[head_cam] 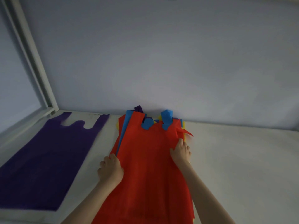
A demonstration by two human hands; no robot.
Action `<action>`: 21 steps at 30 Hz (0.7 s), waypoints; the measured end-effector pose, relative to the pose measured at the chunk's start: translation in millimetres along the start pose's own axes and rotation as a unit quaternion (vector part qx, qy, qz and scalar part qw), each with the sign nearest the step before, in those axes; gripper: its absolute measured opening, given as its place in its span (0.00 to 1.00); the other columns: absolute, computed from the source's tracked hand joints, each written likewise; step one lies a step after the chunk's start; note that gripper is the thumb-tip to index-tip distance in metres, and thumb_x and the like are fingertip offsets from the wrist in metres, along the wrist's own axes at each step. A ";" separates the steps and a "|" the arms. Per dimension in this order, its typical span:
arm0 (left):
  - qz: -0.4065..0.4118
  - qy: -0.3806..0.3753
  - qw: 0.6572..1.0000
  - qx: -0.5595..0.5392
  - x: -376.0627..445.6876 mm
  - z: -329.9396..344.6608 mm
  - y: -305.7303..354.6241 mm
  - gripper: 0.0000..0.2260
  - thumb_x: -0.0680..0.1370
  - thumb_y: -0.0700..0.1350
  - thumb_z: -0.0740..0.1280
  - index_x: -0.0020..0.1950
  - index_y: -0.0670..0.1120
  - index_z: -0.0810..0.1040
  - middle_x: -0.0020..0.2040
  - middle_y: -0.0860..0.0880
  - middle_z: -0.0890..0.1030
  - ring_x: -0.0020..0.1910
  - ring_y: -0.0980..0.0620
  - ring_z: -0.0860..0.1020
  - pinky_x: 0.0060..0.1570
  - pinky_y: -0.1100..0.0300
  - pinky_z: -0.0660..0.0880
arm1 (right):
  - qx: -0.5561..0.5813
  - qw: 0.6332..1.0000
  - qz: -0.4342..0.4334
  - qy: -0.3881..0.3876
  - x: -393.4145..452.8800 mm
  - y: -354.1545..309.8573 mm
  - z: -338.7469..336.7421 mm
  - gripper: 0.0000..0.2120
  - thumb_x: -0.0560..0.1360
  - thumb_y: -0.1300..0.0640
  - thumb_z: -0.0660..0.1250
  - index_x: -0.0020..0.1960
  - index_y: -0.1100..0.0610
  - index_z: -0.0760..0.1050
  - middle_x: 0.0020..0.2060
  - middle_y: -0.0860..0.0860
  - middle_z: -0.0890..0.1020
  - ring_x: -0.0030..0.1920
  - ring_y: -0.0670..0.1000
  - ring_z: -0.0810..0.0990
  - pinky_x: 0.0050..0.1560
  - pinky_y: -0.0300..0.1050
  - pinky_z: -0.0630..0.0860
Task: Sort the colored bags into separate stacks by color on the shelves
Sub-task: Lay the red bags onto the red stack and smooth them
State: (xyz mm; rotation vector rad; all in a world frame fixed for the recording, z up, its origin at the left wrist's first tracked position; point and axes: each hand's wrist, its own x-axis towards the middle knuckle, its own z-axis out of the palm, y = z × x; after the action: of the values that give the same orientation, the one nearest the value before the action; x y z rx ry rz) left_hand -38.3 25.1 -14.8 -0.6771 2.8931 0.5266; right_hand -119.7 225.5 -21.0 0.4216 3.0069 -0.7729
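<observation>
Head view: red bag lies lengthwise, handles toward wall; left hand, right hand grip its edges.

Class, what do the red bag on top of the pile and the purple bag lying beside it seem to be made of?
Red bag: probably thin non-woven fabric, matte; it shows no shine and its corner folds stiffly.
Purple bag: likely the same, matte, lying flat with cleanly cut handles.

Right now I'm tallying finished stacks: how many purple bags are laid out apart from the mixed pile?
1: the purple bag lies flat on the shelf, left of the mixed pile. Purple scraps peek out at the pile's far end, so more may be hidden there.
</observation>
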 end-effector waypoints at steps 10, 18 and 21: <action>0.054 0.014 0.998 -0.041 8.4 0.3 -4.7 0.14 0.79 0.42 0.62 0.64 0.42 0.66 0.62 0.44 0.71 0.62 0.46 0.71 0.59 0.55 0.72 | -0.089 0.994 0.001 0.070 8.3 -5.3 0.9 0.24 0.77 0.60 0.58 0.71 0.61 0.60 0.71 0.58 0.65 0.69 0.59 0.64 0.66 0.52 0.63; 0.079 0.015 0.995 -0.062 9.4 0.5 -7.4 0.13 0.79 0.41 0.62 0.63 0.42 0.67 0.61 0.44 0.70 0.61 0.47 0.71 0.58 0.57 0.73 | 0.061 0.992 -0.043 0.100 10.2 -3.5 5.0 0.23 0.75 0.67 0.61 0.69 0.65 0.64 0.68 0.62 0.69 0.67 0.60 0.68 0.64 0.46 0.63; 0.087 0.020 0.994 -0.064 8.3 -0.3 -8.2 0.15 0.79 0.40 0.61 0.65 0.42 0.66 0.62 0.44 0.70 0.62 0.47 0.71 0.59 0.58 0.72 | 0.194 0.977 0.015 0.090 10.0 -6.6 0.1 0.26 0.73 0.67 0.66 0.69 0.69 0.62 0.65 0.67 0.69 0.66 0.62 0.68 0.63 0.45 0.62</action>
State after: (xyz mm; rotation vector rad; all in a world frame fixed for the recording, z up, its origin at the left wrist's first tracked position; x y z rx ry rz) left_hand -42.0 14.8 -18.7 -0.4583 2.9935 0.7343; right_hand -131.1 222.5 -18.6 0.5691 2.9915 -1.3991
